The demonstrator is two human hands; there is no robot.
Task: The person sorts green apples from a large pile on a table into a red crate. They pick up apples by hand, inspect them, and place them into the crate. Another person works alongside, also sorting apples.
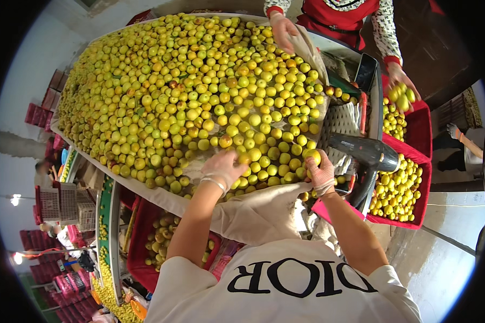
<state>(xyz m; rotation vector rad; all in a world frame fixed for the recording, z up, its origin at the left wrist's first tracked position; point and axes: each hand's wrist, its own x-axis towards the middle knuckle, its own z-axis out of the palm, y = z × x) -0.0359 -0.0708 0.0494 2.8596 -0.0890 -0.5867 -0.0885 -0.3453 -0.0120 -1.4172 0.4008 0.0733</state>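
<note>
A large heap of yellow-green fruits (178,89), apparently fresh jujubes, covers a cloth-lined sorting table in front of me. My left hand (224,168), in a thin pale glove, reaches into the near side of the heap. Its fingertips are at a yellow fruit (244,158); whether they grip it is hidden. My right hand (321,173), in a fine striped knit glove, holds a yellowish fruit (313,156) between thumb and fingers at the table's right end. Beige cloth (262,208) hangs over the edge nearest me.
A black hair dryer (359,151) lies right of my right hand, near a smartphone (366,72). Red-lined crates (424,198) of fruit stand at right; another red crate (139,246) is below left. Across the table, a co-worker's hand (402,87) holds several fruits over a crate.
</note>
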